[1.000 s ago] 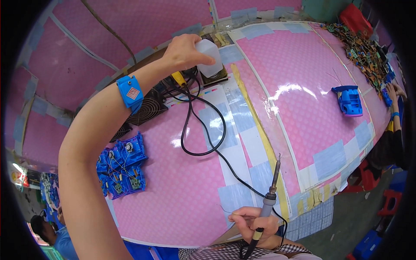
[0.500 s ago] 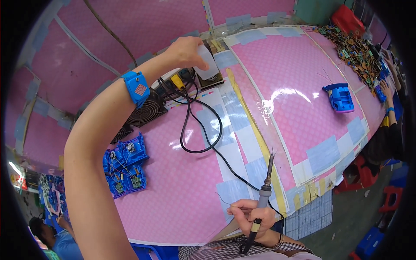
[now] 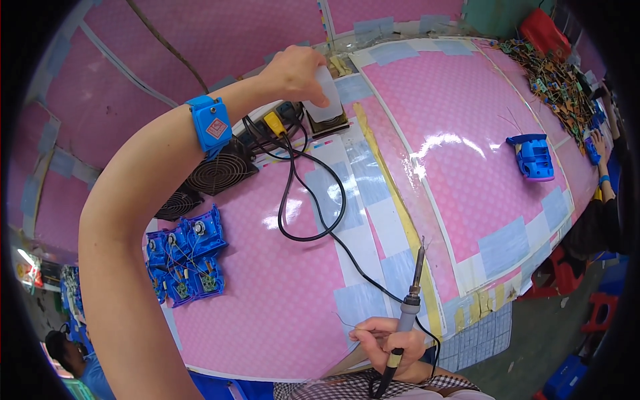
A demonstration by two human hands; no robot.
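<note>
The left hand (image 3: 297,70) still grips the small see-through plastic bottle (image 3: 328,95), now pressed down onto the little dark square stand (image 3: 327,123) far across the pink dotted table (image 3: 460,167). The right hand (image 3: 390,343) stays near the body, fingers wrapped around the grey and yellow soldering iron (image 3: 408,310), tip up.

The left arm stretches far forward and up across the view, elbow bent, a blue band strapped round the wrist; the left hand (image 3: 297,72) curls palm-down with fingers closed in a grip. The right hand (image 3: 390,341) sits low near the body, fingers pinched in a pen-like hold.
</note>
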